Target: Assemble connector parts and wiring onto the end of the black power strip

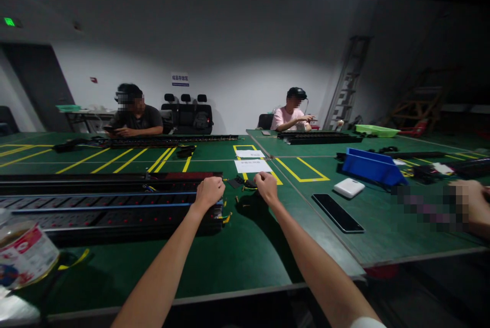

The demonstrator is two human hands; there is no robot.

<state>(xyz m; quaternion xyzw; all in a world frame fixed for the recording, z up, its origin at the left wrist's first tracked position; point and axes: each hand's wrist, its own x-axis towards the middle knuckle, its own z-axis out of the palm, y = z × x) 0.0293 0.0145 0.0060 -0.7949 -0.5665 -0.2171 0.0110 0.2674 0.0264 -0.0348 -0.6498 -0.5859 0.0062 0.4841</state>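
Observation:
My left hand (210,191) is closed, its fingers curled down at the right end of the long black panels. What those fingers hold is hidden beneath them. These black strip panels (115,215) have blue edging and small red dots, with yellow-tipped wires (228,217) sticking out at the end. To the right, my right hand (267,186) is closed in a pinch at the end of a short black cable (249,184). A flat black piece (236,182) lies between the two hands. Small brass-coloured pieces (237,200) rest on the green table just below.
White paper labels (252,166) lie beyond my hands. Right of them are a phone (338,212), a white case (348,188) and a blue bin (373,167). A tub with a printed label (28,254) stands front left. Two people sit opposite; another person's hand (472,205) is at right.

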